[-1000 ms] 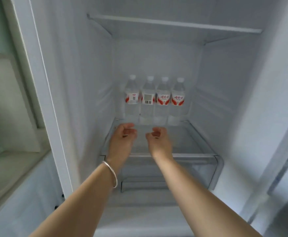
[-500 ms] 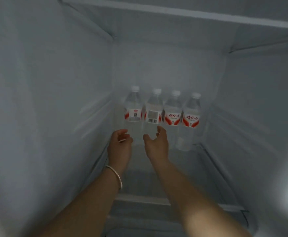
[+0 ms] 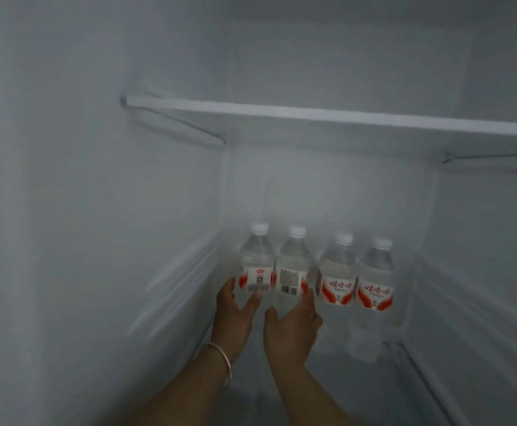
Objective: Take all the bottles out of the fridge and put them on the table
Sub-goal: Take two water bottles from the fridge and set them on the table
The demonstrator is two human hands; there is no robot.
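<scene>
A: Reaching into the fridge (image 3: 97,210), both hands are closing in on the row of four bottles (image 3: 315,272) standing at the back, lower centre of the frame.

B: Is anything coming out yet?

A: Judging from this, no. All four are sitting upright, side by side, under the shelf (image 3: 327,116); no tabletop is showing.

B: And each grip?

A: The left hand (image 3: 235,318) is spreading open around the leftmost bottle (image 3: 257,265), fingertips touching its label; the right hand (image 3: 294,327) is opening at the second bottle (image 3: 294,269). Neither is holding anything.

B: How are the bottles looking?

A: Clear, water-filled, white-capped, wearing red-and-white labels, slightly blurred.
</scene>
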